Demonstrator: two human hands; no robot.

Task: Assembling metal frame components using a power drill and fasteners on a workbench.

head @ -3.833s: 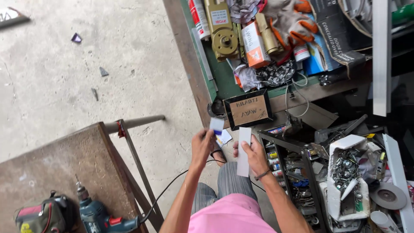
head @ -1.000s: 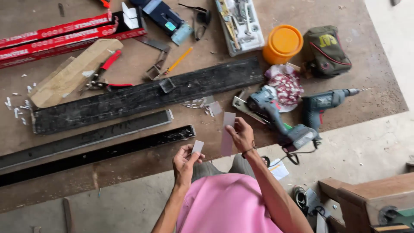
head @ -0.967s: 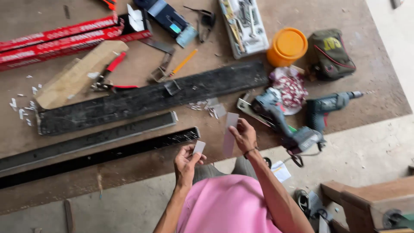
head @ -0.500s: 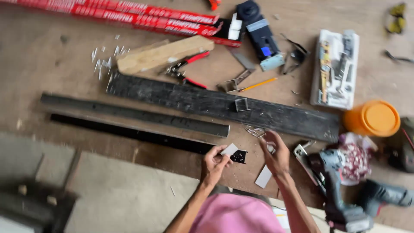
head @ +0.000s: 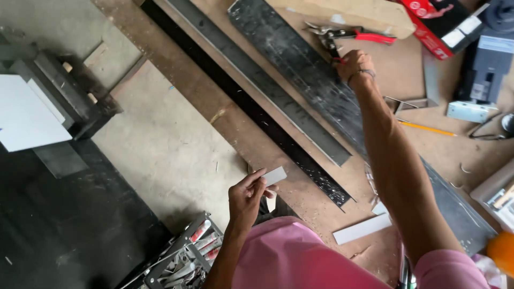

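Note:
My left hand [head: 245, 197] pinches a small white rectangular piece [head: 274, 176] near my pink shirt. My right hand [head: 352, 62] is stretched far out over the workbench and closes on the red-handled snips [head: 342, 36], which lie beside a pale wooden block [head: 353, 12]. A longer white strip [head: 362, 229] lies on the bench by my right elbow. Long black metal strips [head: 300, 69] run diagonally under my right arm.
The brown wooden bench [head: 225, 123] holds a red box [head: 436, 21], a dark power tool [head: 487, 69], a yellow pencil [head: 426, 128] and a metal bracket [head: 409, 104]. A tool crate [head: 179, 257] sits on the floor by my left arm. A white board [head: 27, 118] lies at left.
The view has swung left along the bench. My right hand has let go of the longer white strip, now lying on the bench, and reached out to the red-handled snips. My left hand keeps its small piece.

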